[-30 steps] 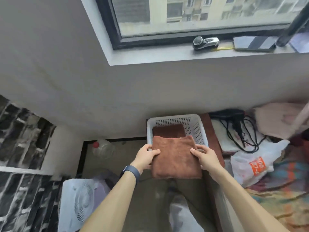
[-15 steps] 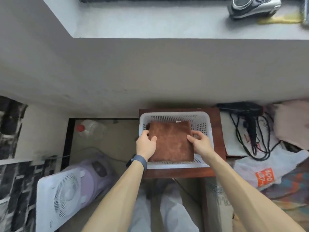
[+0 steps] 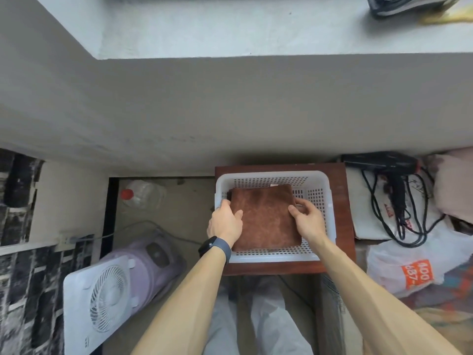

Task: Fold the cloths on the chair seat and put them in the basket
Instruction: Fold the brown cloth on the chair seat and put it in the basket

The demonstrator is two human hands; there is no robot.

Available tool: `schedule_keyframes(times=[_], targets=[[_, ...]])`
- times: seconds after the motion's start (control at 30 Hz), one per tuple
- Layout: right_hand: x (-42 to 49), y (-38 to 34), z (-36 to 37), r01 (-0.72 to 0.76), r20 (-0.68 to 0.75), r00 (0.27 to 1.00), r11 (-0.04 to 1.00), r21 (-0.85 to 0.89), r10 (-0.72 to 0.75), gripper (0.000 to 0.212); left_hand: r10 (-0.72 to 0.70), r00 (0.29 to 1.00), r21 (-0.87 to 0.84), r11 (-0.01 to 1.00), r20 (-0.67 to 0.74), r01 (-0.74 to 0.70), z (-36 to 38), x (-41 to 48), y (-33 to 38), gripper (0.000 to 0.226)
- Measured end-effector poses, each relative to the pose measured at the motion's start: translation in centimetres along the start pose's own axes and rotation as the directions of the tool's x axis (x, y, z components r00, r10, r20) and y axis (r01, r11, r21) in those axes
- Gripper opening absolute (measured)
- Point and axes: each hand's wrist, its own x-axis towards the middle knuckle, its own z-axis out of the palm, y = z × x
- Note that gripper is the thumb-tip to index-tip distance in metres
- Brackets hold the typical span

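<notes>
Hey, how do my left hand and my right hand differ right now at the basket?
The left hand has a dark watch at its wrist; the right hand has a bare wrist. The left hand grips the left edge of the brown cloth, the right hand its right edge. Shared: each has its thumb on top of the cloth, and both hold it inside the white basket.

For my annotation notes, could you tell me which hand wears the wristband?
The left hand, gripping the brown cloth at its left edge: a dark band circles its wrist. The right hand has a bare wrist.
</notes>
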Motion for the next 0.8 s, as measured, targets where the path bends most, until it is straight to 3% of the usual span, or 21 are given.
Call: schedule_keyframes(times=[0.13, 0.2, 0.23, 0.3, 0.37, 0.4, 0.47, 0.57, 0.8], targets=[[0.1, 0.1, 0.3, -0.049, -0.033, 0.998, 0.993, -0.111, 0.046, 0.038, 0.058, 0.994, 0.042, 0.998, -0.088, -0.055, 0.5, -0.4, 0.4, 0.046], [-0.7, 0.4, 0.6, 0.033, -0.15, 0.986, 0.974, -0.223, -0.068, 0.04, 0.191, 0.962, 0.149, 0.975, -0.193, -0.163, 1.2, -1.1, 0.1, 0.05], [-1.3, 0.7, 0.9, 0.132, -0.202, 0.958, 0.941, -0.312, -0.202, 0.041, 0.308, 0.92, 0.245, 0.937, -0.243, -0.249, 1.7, -1.5, -0.2, 0.051], [-2.2, 1.3, 1.9, 0.356, -0.167, 0.843, 0.763, -0.54, -0.511, 0.043, 0.508, 0.829, 0.395, 0.829, -0.234, -0.396, 3.2, -1.8, -0.7, 0.053], [-2.1, 1.8, 3.0, 0.483, 0.015, 0.75, 0.532, -0.696, -0.661, 0.047, 0.562, 0.815, 0.463, 0.765, -0.14, -0.448, 4.8, -1.2, -1.3, 0.06], [-1.6, 2.1, 3.4, 0.502, 0.102, 0.746, 0.457, -0.734, -0.658, 0.051, 0.553, 0.826, 0.487, 0.755, -0.109, -0.44, 5.3, -0.6, -1.6, 0.063], [0.0, 2.9, 3.8, 0.481, 0.19, 0.792, 0.402, -0.779, -0.58, 0.055, 0.537, 0.841, 0.521, 0.739, -0.071, -0.428, 6.2, 0.8, -2.2, 0.066], [2.1, 4.4, 3.5, 0.434, 0.199, 0.842, 0.41, -0.803, -0.501, 0.059, 0.555, 0.832, 0.543, 0.703, -0.016, -0.459, 7.4, 2.5, -3.0, 0.068], [4.6, 5.4, 4.6, 0.468, 0.208, 0.829, 0.442, -0.765, -0.518, 0.063, 0.537, 0.84, 0.532, 0.735, -0.08, -0.42, 10.2, 4.9, -3.8, 0.068]])
